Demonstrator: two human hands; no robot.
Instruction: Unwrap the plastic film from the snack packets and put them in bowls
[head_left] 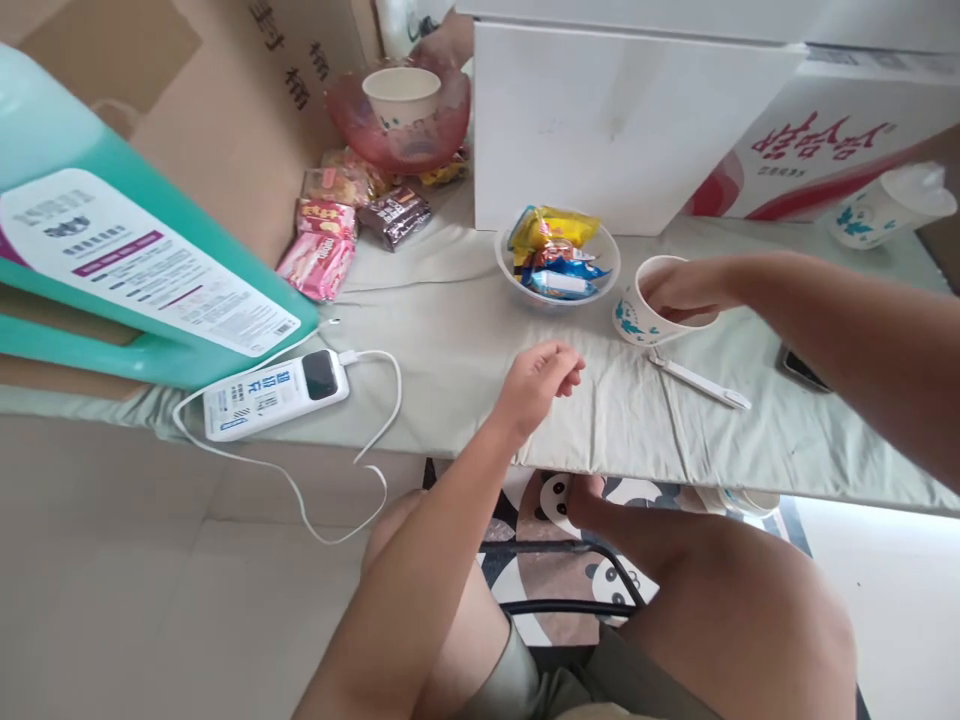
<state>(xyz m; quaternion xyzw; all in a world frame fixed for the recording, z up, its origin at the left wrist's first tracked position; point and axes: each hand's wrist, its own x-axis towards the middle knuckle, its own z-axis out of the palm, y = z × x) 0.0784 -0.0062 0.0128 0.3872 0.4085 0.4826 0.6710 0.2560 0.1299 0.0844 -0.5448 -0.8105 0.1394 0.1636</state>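
My right hand (686,288) reaches from the right into a white paper cup (636,315) with a blue-green leaf print. Its fingers are down inside the cup, so what they hold, if anything, is hidden. My left hand (541,385) hovers by the table's front edge, fingers curled into a loose fist with nothing showing in it. Just beyond it stands a clear plastic bowl (508,275) of wrapped snacks (559,250) in yellow and blue. A slim white tool (701,383) lies on the cloth in front of the cup.
Left are a jug of green liquid (187,270), a white power bank (277,395) with its cable and pink snack packs (319,265). Behind stand a red bowl (349,125) holding a paper cup (403,95), and white boxes (585,120). A phone (802,368) lies under my right forearm.
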